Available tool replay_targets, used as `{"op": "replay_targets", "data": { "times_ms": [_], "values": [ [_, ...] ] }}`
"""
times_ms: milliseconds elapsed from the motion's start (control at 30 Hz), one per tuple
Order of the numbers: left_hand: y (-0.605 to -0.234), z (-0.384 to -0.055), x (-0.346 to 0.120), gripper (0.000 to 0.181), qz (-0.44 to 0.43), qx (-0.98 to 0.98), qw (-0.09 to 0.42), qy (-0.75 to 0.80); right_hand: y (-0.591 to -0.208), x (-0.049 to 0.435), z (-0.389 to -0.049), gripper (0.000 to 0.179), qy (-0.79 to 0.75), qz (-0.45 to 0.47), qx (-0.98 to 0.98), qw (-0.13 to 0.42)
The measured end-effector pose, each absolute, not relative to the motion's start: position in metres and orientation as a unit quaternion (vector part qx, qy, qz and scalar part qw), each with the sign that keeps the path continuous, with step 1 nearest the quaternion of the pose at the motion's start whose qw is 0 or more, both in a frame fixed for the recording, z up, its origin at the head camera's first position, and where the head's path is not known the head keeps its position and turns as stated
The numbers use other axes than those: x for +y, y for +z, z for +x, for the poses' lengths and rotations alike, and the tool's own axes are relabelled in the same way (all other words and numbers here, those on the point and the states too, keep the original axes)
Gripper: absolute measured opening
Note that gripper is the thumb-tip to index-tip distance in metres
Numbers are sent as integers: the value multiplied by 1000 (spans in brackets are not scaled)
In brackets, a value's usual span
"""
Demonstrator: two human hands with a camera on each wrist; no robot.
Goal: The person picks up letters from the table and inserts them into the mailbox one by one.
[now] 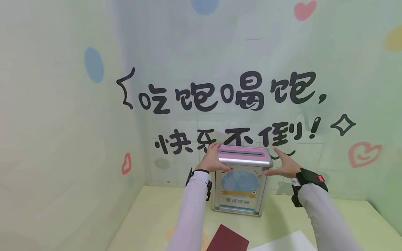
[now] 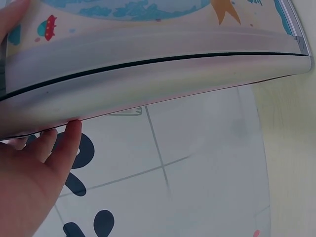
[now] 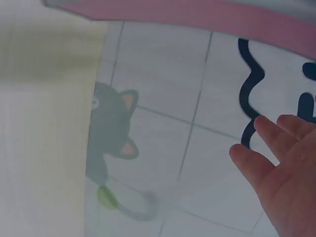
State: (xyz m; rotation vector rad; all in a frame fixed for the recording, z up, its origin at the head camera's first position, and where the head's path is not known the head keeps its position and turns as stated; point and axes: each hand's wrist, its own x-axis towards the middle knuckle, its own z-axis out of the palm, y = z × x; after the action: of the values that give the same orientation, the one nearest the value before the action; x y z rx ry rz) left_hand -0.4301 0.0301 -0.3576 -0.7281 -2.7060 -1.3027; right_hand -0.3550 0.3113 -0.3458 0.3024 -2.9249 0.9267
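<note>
A letter box (image 1: 240, 190) with a pink, slotted lid (image 1: 245, 153) and silver metal edges stands upright on the table, against the wall. Its front panel carries a blue globe picture and lettering. My left hand (image 1: 211, 161) grips the upper left side, thumb over the front and fingers round the far edge. In the left wrist view, those fingertips (image 2: 74, 126) lie along the silver edge. My right hand (image 1: 284, 167) is spread at the upper right corner, thumb near the front edge. Its fingers (image 3: 281, 143) are extended beside the box in the right wrist view.
A dark red booklet or card (image 1: 227, 238) lies on the pale yellow table (image 1: 150, 216) in front of the box. To its right is a white sheet (image 1: 287, 243). Behind rises a wall (image 1: 176, 52) with large black characters, flanked by side walls.
</note>
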Motion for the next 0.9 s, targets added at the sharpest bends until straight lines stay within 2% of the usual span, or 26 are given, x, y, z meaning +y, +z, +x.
{"op": "replay_targets", "data": {
  "times_ms": [233,467,700,900],
  "values": [
    [-359,-428,26,111,-230,-877,28,-422,-377,332,-328,106,274,43,-961,-13],
    [-356,-425,25,110,-221,-878,21,-425,-429,347,-300,102,270,33,-962,-37],
    [-354,-424,25,110,-225,-878,23,-423,-482,362,-292,106,278,12,-957,-84],
    [-353,-426,23,110,-230,-876,28,-423,-522,372,-289,104,269,18,-959,-86]
  ]
}}
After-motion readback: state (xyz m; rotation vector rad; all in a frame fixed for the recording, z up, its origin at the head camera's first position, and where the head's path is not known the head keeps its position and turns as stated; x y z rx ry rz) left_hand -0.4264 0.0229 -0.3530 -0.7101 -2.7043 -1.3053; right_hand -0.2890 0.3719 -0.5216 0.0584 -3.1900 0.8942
